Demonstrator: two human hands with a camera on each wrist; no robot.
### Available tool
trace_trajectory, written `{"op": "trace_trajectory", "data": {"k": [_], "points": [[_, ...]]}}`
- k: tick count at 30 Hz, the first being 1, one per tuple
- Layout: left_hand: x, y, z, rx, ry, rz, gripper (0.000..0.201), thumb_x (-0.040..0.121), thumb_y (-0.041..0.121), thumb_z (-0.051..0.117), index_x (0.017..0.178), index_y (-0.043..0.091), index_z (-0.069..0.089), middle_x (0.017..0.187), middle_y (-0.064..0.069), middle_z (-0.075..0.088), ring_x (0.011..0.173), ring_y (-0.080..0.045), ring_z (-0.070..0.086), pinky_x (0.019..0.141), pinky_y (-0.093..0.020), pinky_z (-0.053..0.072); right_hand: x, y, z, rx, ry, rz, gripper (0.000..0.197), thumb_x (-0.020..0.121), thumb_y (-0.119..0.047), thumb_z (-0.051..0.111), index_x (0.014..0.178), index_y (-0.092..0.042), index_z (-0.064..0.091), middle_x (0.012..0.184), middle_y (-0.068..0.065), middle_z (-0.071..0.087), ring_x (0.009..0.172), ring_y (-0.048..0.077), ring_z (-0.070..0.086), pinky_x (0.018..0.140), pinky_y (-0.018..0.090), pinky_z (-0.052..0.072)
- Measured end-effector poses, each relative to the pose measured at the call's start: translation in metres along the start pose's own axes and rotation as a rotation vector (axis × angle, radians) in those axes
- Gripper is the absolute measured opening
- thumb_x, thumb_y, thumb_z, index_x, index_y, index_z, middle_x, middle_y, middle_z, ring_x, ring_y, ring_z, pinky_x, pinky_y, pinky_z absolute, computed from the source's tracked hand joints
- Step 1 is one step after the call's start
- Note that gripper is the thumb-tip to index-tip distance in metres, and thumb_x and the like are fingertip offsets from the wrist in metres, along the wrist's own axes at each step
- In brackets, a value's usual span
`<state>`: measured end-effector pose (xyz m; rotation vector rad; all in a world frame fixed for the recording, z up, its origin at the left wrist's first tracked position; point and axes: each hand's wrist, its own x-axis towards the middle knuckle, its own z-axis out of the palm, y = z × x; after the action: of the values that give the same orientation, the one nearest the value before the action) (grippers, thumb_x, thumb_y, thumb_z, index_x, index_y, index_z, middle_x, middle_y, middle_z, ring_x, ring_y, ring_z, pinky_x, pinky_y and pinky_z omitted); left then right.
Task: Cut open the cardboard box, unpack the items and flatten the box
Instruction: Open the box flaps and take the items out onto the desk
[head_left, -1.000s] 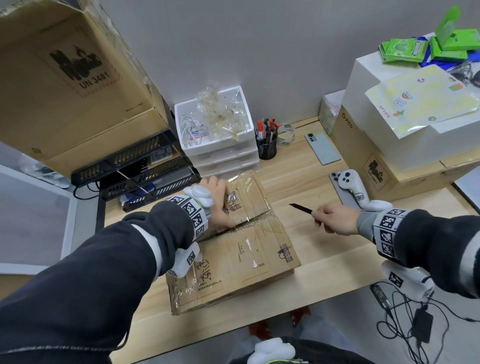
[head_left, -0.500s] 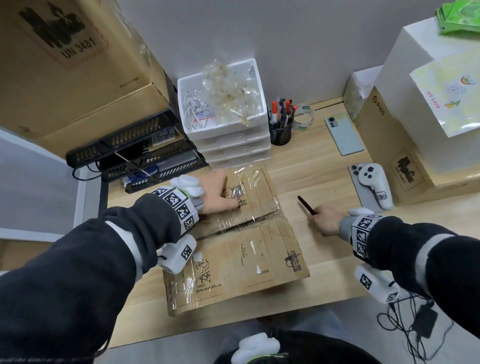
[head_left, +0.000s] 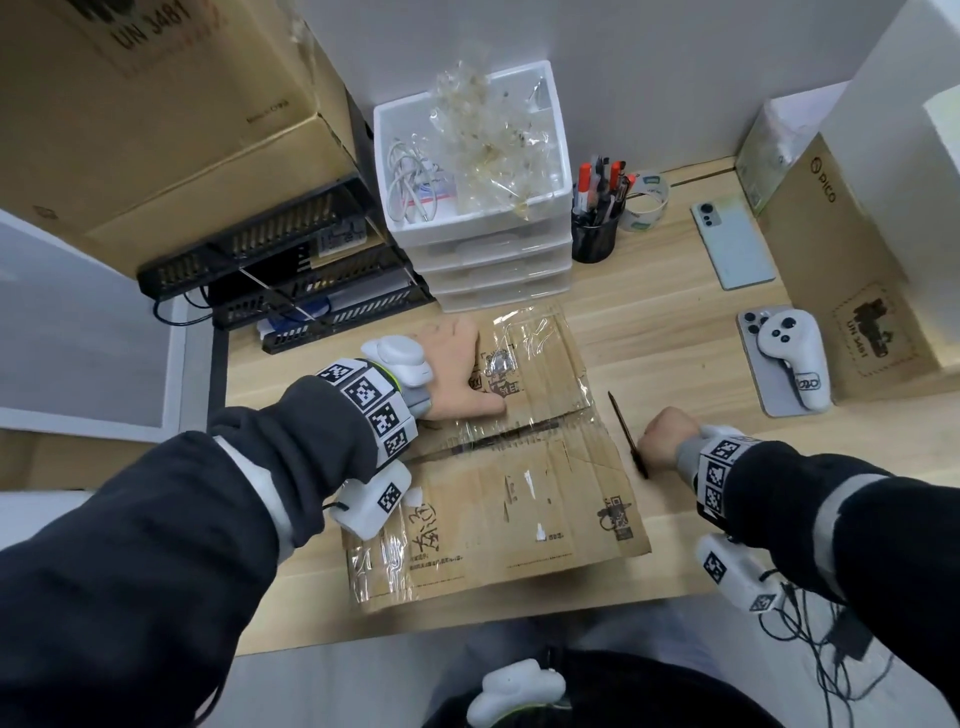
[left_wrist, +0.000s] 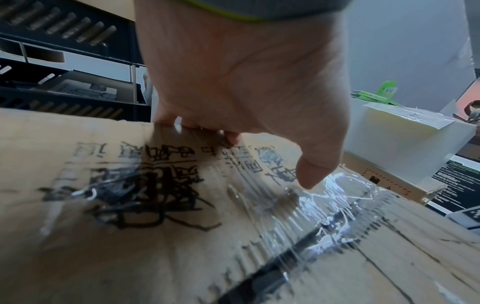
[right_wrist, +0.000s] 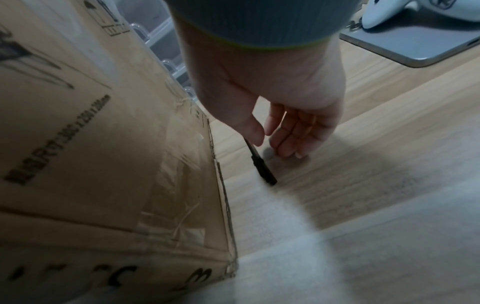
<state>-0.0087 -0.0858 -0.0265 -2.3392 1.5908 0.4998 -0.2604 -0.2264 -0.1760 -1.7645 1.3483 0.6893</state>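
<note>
The brown cardboard box (head_left: 519, 499) stands on the wooden desk, wrapped in clear tape, with a dark slit (head_left: 498, 434) running along its top seam. My left hand (head_left: 452, 374) lies palm down on the far flap, thumb stretched along the tape (left_wrist: 311, 174) and fingertips bent at the flap's far edge. A thin black knife (head_left: 626, 431) lies on the desk against the box's right side. My right hand (head_left: 667, 434) hovers just right of it. In the right wrist view the thumb (right_wrist: 249, 129) touches the knife (right_wrist: 261, 166), and the fingers hang relaxed onto the desk.
A white drawer unit (head_left: 483, 234) and black trays (head_left: 291, 270) stand behind the box. A pen cup (head_left: 595, 234), tape roll (head_left: 647, 202), phone (head_left: 732, 244), and a second phone under a white controller (head_left: 784, 353) lie to the right. A large carton (head_left: 841, 291) stands far right, and cables (head_left: 810, 649) hang off the desk edge.
My right hand has come down from holding the knife in the air, and the knife now lies on the desk beside the box. The left hand has stayed on the flap.
</note>
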Motion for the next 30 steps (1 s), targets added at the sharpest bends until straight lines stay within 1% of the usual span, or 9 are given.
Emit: {"op": "trace_trajectory", "data": {"k": [3,6,9,13,16,19,23,27,30], "points": [[0.001,-0.001,0.000,-0.017,0.002,0.008,0.069,0.069,0.073,0.064,0.095,0.017,0.033,0.094,-0.002,0.043,0.083,-0.023,0.043,0.070,-0.033,0.034,-0.005,-0.004,-0.001,-0.037,-0.005,-0.021,0.023,0.090,-0.012,0.056,0.069,-0.021,0.049,0.096,0.008,0.056,0.086,0.022,0.049,0.076,0.026,0.040],[0.000,-0.002,0.001,-0.021,0.001,0.011,0.069,0.069,0.073,0.063,0.096,0.018,0.033,0.095,-0.002,0.043,0.083,-0.023,0.043,0.070,-0.033,0.033,-0.014,-0.008,-0.004,-0.038,0.014,-0.060,0.007,0.091,-0.012,0.052,0.087,-0.014,0.058,0.095,0.011,0.059,0.084,0.024,0.052,0.075,0.029,0.045],[-0.001,-0.003,0.003,-0.037,-0.012,0.009,0.070,0.066,0.074,0.063,0.095,0.018,0.033,0.097,-0.002,0.043,0.084,-0.023,0.042,0.071,-0.034,0.033,-0.021,-0.013,-0.008,0.003,0.018,-0.103,0.017,0.092,-0.010,0.050,0.077,-0.015,0.057,0.090,0.010,0.063,0.080,0.026,0.058,0.071,0.031,0.048],[-0.010,-0.009,0.000,-0.094,-0.007,0.042,0.073,0.059,0.078,0.059,0.095,0.019,0.033,0.101,-0.001,0.042,0.086,-0.020,0.040,0.072,-0.034,0.033,-0.033,-0.026,-0.028,0.191,0.116,-0.177,0.018,0.086,-0.018,0.045,0.084,-0.012,0.063,0.090,0.015,0.072,0.083,0.033,0.069,0.079,0.044,0.060],[-0.023,-0.016,-0.003,-0.102,-0.008,0.047,0.074,0.055,0.073,0.064,0.096,0.019,0.037,0.106,-0.001,0.043,0.090,-0.019,0.042,0.074,-0.034,0.039,-0.059,-0.050,-0.050,0.293,0.207,-0.277,0.014,0.088,-0.015,0.045,0.085,-0.011,0.059,0.084,0.013,0.070,0.074,0.028,0.070,0.075,0.043,0.058],[-0.038,-0.025,-0.001,-0.092,-0.010,0.035,0.075,0.055,0.064,0.076,0.101,0.017,0.041,0.106,0.001,0.040,0.092,-0.018,0.044,0.074,-0.032,0.039,-0.087,-0.078,-0.068,0.383,0.310,-0.364,0.011,0.089,-0.008,0.046,0.090,-0.010,0.056,0.082,0.010,0.063,0.072,0.026,0.063,0.066,0.033,0.051],[-0.060,-0.037,-0.003,-0.082,-0.014,-0.006,0.082,0.043,0.067,0.074,0.100,0.022,0.037,0.102,0.003,0.040,0.090,-0.017,0.046,0.080,-0.039,0.051,-0.126,-0.108,-0.070,0.377,0.416,-0.533,0.013,0.089,-0.008,0.049,0.094,-0.016,0.058,0.081,0.004,0.061,0.077,0.023,0.060,0.071,0.030,0.048],[-0.072,-0.039,-0.001,-0.005,-0.023,-0.012,0.092,0.040,0.063,0.080,0.111,0.021,0.038,0.109,0.001,0.041,0.094,-0.018,0.044,0.083,-0.039,0.051,-0.153,-0.123,-0.045,0.199,0.286,-0.690,0.014,0.085,-0.008,0.057,0.084,-0.022,0.059,0.075,-0.002,0.061,0.068,0.013,0.058,0.072,0.032,0.052],[-0.074,-0.038,0.000,0.003,-0.001,-0.017,0.092,0.040,0.062,0.080,0.111,0.022,0.037,0.109,0.000,0.041,0.094,-0.018,0.044,0.082,-0.040,0.051,-0.164,-0.129,-0.021,0.047,0.057,-0.723,0.010,0.084,-0.011,0.062,0.090,-0.019,0.065,0.077,-0.004,0.068,0.066,0.008,0.062,0.066,0.021,0.053]]}}
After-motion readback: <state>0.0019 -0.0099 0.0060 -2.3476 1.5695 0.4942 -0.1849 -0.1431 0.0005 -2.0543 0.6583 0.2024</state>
